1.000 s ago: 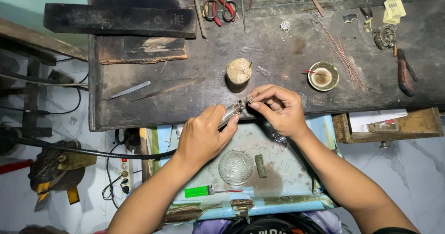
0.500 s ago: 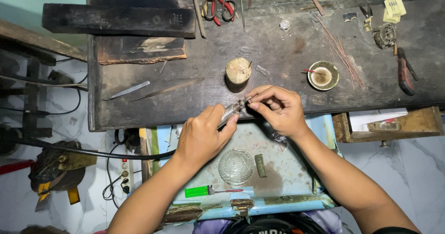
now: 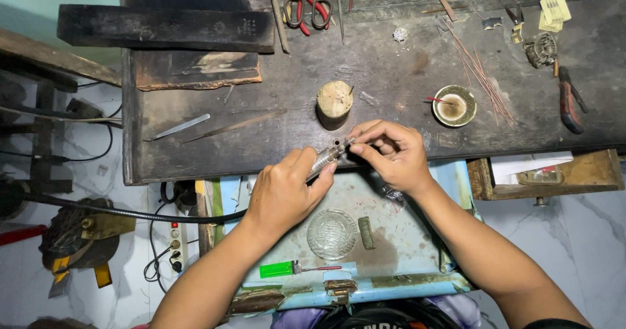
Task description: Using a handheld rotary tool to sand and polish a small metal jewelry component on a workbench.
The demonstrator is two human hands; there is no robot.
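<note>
Two hands meet at the near edge of the dark tabletop [image 3: 404,61]: left hand [image 3: 283,195] wrapped around a metal rotary handpiece [image 3: 328,156], right hand [image 3: 391,153] pinching something tiny at its tip, too small to identify. If the tip skids it could nick those fingertips [image 3: 358,149], or the piece drops into the blue tray [image 3: 404,238].

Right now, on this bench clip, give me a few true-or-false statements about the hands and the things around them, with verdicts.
1. The left hand holds a metal rotary handpiece. True.
2. The right hand rests flat on the glass dish. False: its fingertips pinch at the handpiece's tip.
3. The green lighter lies on the blue tray. True.
4. The red-handled scissors lie in the tray. False: they lie at the workbench far edge.
</note>
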